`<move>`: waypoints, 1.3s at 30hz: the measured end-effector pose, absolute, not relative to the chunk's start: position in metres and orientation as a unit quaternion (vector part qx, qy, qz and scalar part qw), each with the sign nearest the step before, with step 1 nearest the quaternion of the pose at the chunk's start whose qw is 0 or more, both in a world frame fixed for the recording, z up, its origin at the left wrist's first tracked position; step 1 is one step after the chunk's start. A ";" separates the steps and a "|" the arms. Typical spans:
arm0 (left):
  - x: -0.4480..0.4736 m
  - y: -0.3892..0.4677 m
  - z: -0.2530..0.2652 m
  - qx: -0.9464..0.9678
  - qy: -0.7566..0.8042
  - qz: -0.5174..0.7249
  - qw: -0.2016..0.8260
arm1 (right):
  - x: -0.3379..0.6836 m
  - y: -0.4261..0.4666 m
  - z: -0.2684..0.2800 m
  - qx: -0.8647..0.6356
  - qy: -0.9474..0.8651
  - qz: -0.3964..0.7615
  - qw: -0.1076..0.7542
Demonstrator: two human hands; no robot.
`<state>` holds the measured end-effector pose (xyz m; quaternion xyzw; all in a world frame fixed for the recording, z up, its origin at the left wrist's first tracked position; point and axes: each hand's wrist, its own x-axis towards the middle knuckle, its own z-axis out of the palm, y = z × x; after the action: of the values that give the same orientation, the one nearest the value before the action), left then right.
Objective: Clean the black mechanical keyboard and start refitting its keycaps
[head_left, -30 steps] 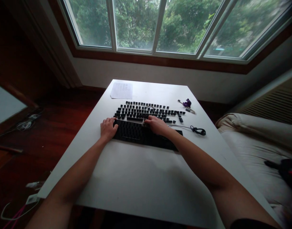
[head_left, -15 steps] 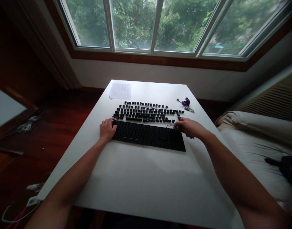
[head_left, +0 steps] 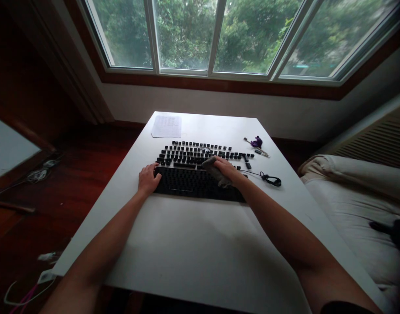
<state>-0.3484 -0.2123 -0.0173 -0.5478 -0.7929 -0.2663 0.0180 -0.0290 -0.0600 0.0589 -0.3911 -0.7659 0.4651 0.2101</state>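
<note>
A black keyboard point(head_left: 183, 183) with its keycaps off lies slightly slanted on the white table. My left hand point(head_left: 148, 178) grips its left end, thumb on the top face and fingers at the far corner. Over the right half of the board, my right hand point(head_left: 226, 169) is closed on a grey cloth point(head_left: 219, 176), which rests on the surface. Loose black keycaps point(head_left: 187, 153) stand in rows just beyond the keyboard, and the cloth and hand hide a few of them. A coiled black cable point(head_left: 271, 179) lies to the right of my right hand.
At the far left of the table point(head_left: 187, 244) lies a sheet of paper point(head_left: 166, 126). A purple cloth point(head_left: 257, 141), a brush and small tools point(head_left: 261, 151) sit at the far right. A couch point(head_left: 340, 209) stands along the right side.
My right hand has moved left with the grey cloth, from the keyboard's right end to its right-middle part. The coiled cable is now uncovered. My left hand keeps its place.
</note>
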 end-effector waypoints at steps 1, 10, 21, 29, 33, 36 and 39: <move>-0.350 -0.212 -0.018 -0.551 -0.790 -0.269 0.017 | -0.040 -0.061 0.059 -0.384 -0.760 0.486 0.200; -0.361 -0.212 -0.019 -0.552 -0.782 -0.289 -0.007 | -0.164 -0.069 0.041 -0.253 -0.892 0.350 0.135; -0.374 -0.212 -0.024 -0.546 -0.776 -0.314 -0.037 | -0.257 -0.080 0.034 -0.311 -0.927 0.204 0.045; -0.372 -0.213 -0.023 -0.553 -0.776 -0.299 -0.043 | -0.242 -0.079 0.036 -0.301 -0.944 0.135 -0.008; -0.369 -0.212 -0.024 -0.556 -0.776 -0.296 -0.038 | -0.227 -0.079 0.041 -0.299 -0.947 0.115 -0.017; -0.368 -0.211 -0.024 -0.557 -0.772 -0.305 -0.031 | -0.216 -0.080 0.046 -0.295 -0.949 0.109 -0.024; -0.365 -0.211 -0.023 -0.557 -0.773 -0.305 -0.024 | -0.203 -0.077 0.050 -0.294 -0.950 0.096 -0.040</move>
<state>-0.3651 -0.2113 -0.0229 -0.5565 -0.7725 -0.3048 -0.0242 -0.2025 -0.0773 0.0504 -0.2938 -0.9502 0.0964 -0.0398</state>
